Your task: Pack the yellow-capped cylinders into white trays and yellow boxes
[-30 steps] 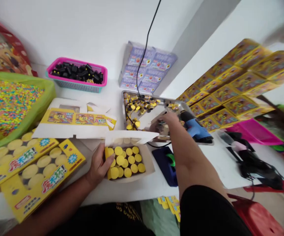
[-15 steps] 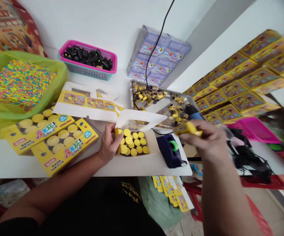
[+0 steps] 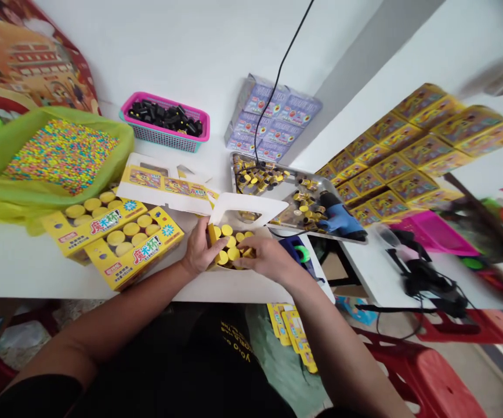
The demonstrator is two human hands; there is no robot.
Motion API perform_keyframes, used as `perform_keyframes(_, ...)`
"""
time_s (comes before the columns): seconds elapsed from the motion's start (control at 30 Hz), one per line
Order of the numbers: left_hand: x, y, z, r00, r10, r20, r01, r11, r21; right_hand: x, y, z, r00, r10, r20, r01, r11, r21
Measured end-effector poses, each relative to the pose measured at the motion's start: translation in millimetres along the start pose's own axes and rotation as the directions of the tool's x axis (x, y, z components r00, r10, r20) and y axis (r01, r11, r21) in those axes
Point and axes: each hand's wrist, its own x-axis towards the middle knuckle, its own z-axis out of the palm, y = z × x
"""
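Note:
A carton box (image 3: 213, 233) with its white windowed lid (image 3: 265, 203) raised stands near the table's front edge. Inside it, yellow-capped cups (image 3: 232, 253) are packed in rows. My left hand (image 3: 199, 251) grips the box's left side, thumb over the rim. Over the right half of the box, my right hand (image 3: 265, 259) has its fingers closed around a yellow-capped cup, mostly hidden by the hand. Two filled yellow boxes (image 3: 136, 255) with round caps showing through their tops lie to the left.
Behind the box, a metal tray (image 3: 292, 181) holds loose cups and a blue-and-black tool (image 3: 342, 217). A blue tape dispenser (image 3: 297, 248) stands to the right. Colourful candy (image 3: 66, 154) fills a yellow bag; a pink basket (image 3: 168, 100) contains black pieces. Yellow boxes (image 3: 408, 154) are stacked right.
My right hand has come left from above the tape dispenser, bringing the yellow cup into the carton. My left hand stays on the box's left side. The view has shifted slightly.

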Motion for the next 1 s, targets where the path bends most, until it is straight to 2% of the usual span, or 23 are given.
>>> perform_keyframes(0.1, 1.1, -0.9, 1.2, 1.0, -0.013, 0.008, 0.013, 1.0, 0.004, 4.5, 10.9, -6.2, 0.981, 0.143, -0.128, -0.117, 0.975, 0.188)
perform_keyframes(0.2, 2.0, 0.1, 1.6, 0.999, -0.031, 0.01, 0.031, 0.999, 0.015, 13.8, 19.7, -2.1, 0.958, 0.268, -0.106, -0.2, 0.883, 0.425)
perform_keyframes(0.3, 2.6, 1.8, 1.8, 0.999, -0.039, 0.02, 0.04, 0.999, -0.009, 23.8, 24.3, 10.8, 0.962, 0.246, -0.12, -0.144, 0.827, 0.544)
perform_keyframes(0.37, 2.9, 2.1, 2.0, 0.999, -0.037, 0.026, 0.038, 0.999, -0.017, 29.0, 25.9, 20.4, 0.96, 0.2, -0.195, -0.084, 0.872, 0.482)
perform_keyframes(0.5, 3.3, 1.3, 2.0, 0.999, -0.027, 0.018, 0.028, 1.0, -0.013, 34.5, 26.8, 31.5, 0.96, 0.105, -0.259, -0.065, 0.985, 0.159)
perform_keyframes(0.63, 2.5, 2.1, 1.4, 0.999, -0.038, 0.015, 0.039, 0.999, -0.027, 34.1, 21.4, 32.8, 0.951, 0.007, -0.308, -0.047, 0.991, -0.124)
perform_keyframes(0.73, 1.2, 1.5, 1.1, 0.997, -0.072, -0.004, 0.071, 0.997, -0.043, 21.5, 11.3, 26.3, 0.934, -0.092, -0.345, 0.049, 0.99, -0.13)
perform_keyframes(0.8, 0.6, -1.4, 1.7, 0.996, -0.092, -0.021, 0.091, 0.995, -0.048, 6.3, 5.1, 14.1, 0.876, -0.222, -0.428, 0.207, 0.975, -0.083)
perform_keyframes(0.87, 0.2, -5.8, 3.3, 0.995, -0.097, -0.036, 0.094, 0.993, -0.065, -6.8, 5.8, -6.1, 0.742, -0.31, -0.594, 0.328, 0.941, -0.081)
perform_keyframes(0.93, -0.2, -9.3, 5.6, 0.994, -0.1, -0.041, 0.096, 0.99, -0.099, -7.0, 19.0, -33.1, 0.576, -0.261, -0.774, 0.317, 0.945, -0.083)
perform_keyframes(0.97, -0.4, -10.1, 6.8, 0.993, -0.107, -0.041, 0.101, 0.988, -0.114, 0.5, 31.0, -47.8, 0.513, -0.191, -0.837, 0.268, 0.962, -0.055)
perform_keyframes(1.0, -0.7, -10.0, 7.7, 0.992, -0.117, -0.042, 0.111, 0.986, -0.125, 13.5, 46.2, -62.2, 0.49, -0.094, -0.867, 0.198, 0.98, 0.006)
